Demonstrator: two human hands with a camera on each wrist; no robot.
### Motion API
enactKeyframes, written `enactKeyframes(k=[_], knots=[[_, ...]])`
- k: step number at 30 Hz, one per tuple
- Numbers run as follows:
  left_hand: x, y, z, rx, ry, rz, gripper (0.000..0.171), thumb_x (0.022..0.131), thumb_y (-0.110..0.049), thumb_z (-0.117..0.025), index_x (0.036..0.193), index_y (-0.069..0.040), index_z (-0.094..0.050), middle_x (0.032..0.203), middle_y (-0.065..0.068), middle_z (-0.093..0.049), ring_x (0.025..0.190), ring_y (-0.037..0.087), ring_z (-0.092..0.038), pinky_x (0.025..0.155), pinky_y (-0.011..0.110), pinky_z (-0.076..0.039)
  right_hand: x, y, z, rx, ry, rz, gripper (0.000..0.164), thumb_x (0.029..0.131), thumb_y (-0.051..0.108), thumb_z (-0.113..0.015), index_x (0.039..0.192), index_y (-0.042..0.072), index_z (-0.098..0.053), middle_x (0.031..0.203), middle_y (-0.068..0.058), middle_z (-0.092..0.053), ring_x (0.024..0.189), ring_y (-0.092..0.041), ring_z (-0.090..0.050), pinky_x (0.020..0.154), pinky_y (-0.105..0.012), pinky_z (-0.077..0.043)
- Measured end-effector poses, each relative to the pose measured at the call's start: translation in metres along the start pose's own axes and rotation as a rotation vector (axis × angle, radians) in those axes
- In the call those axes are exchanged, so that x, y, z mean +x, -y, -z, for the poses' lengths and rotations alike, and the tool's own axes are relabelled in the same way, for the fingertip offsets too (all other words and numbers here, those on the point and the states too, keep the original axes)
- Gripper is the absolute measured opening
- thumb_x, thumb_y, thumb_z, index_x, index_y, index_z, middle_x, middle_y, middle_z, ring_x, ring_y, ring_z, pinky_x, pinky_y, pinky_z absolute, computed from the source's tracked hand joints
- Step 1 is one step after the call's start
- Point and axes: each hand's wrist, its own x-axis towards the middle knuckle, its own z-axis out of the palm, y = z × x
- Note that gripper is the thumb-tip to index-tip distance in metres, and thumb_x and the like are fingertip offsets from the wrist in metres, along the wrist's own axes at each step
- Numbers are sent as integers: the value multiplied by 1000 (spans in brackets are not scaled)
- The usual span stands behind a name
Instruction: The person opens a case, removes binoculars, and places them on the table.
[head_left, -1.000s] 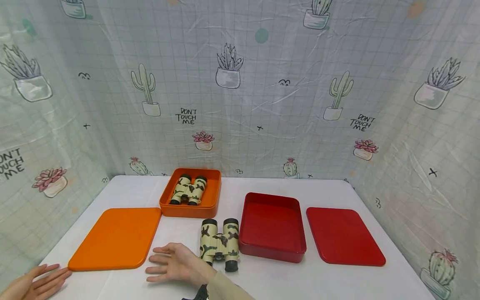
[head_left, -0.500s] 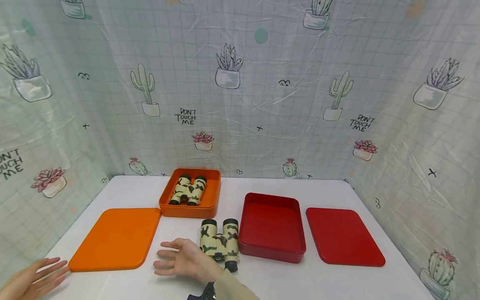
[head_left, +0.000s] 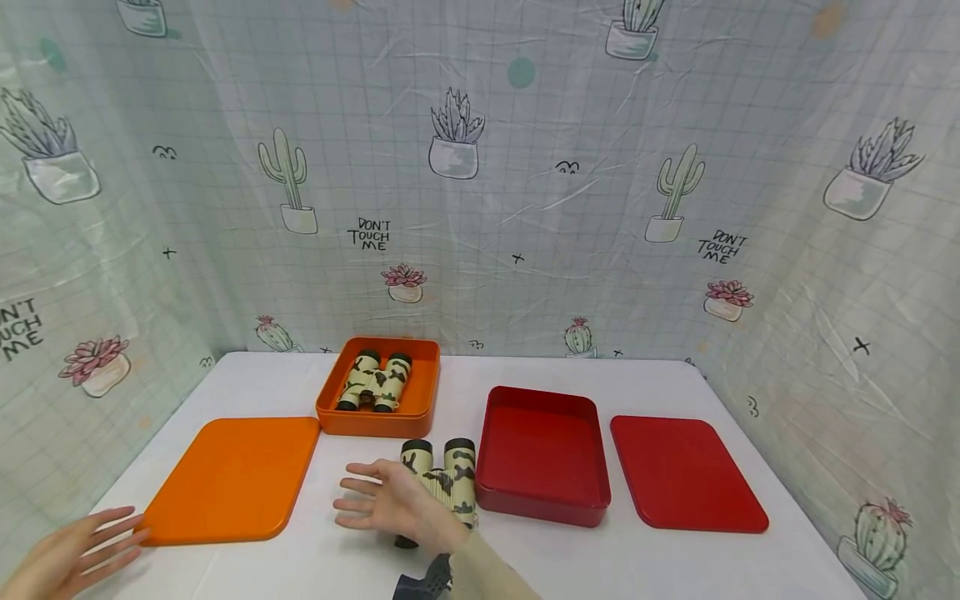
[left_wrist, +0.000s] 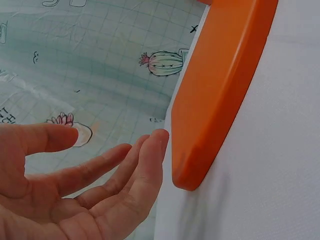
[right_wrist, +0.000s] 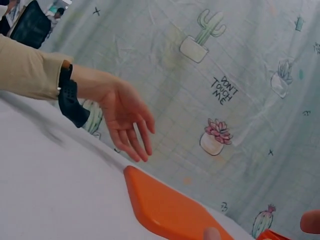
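In the head view my left hand [head_left: 82,557], fingers spread and holding nothing, is by the near left corner of a flat orange lid [head_left: 232,479]. The left wrist view has its fingertips just beside the lid's edge; contact cannot be told. My right hand [head_left: 401,504], also holding nothing, hovers with fingers pointing left. It hides part of the camouflage binoculars [head_left: 460,471] on the table; whether it touches them cannot be told. A second pair of camouflage binoculars [head_left: 375,383] lies inside the orange box [head_left: 378,425] behind.
A red box [head_left: 543,504] without a cover stands right of the nearer binoculars. Beside it lies a flat red lid [head_left: 686,475]. All stand on a white table [head_left: 600,571], with a cactus-print curtain [head_left: 480,208] behind and at both sides.
My right hand has moved right and slightly away from me, now covering part of the nearer binoculars. My left hand has shifted slightly. The boxes, lids and binoculars stay in place.
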Motion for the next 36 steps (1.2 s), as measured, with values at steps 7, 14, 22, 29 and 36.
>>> enactKeyframes(k=[7,14,22,29,36], knots=[[-11,-6,-22,233,23,-119,67,92,-42,-36,133,10,-26,90,-17,-60,83,6,-64,80,32,-52,-7,9,5,-29,-31,27,50,91,20,-35,137,0,-30,143,-23,-25,126,-44,-32,104,-52,-30],[-19,-12,-46,460,-2,-193,79,94,-48,-21,135,17,-4,112,1,-59,88,2,-62,83,33,-51,-11,15,8,-79,-68,87,49,92,23,-36,136,1,-31,143,-22,-26,124,-43,-36,102,-53,-33],[-23,-23,-68,477,-30,-212,79,93,-50,-26,135,16,-13,112,-2,-60,87,3,-62,82,32,-52,-18,23,13,-126,-50,131,53,92,25,-36,138,1,-26,146,-21,-20,128,-43,-31,103,-51,-31],[-28,-34,-91,522,-40,-283,73,93,-47,-29,134,13,-23,106,-9,-62,86,2,-63,79,31,-52,-24,30,19,-183,-65,169,52,92,25,-37,138,1,-28,145,-22,-20,127,-41,-33,102,-50,-33],[-27,-39,-112,522,-48,-373,67,94,-43,-33,132,11,-30,99,-15,-63,83,0,-63,76,31,-53,-30,34,26,-256,-64,226,52,94,25,-35,138,-1,-26,145,-23,-20,127,-41,-34,102,-50,-34]])
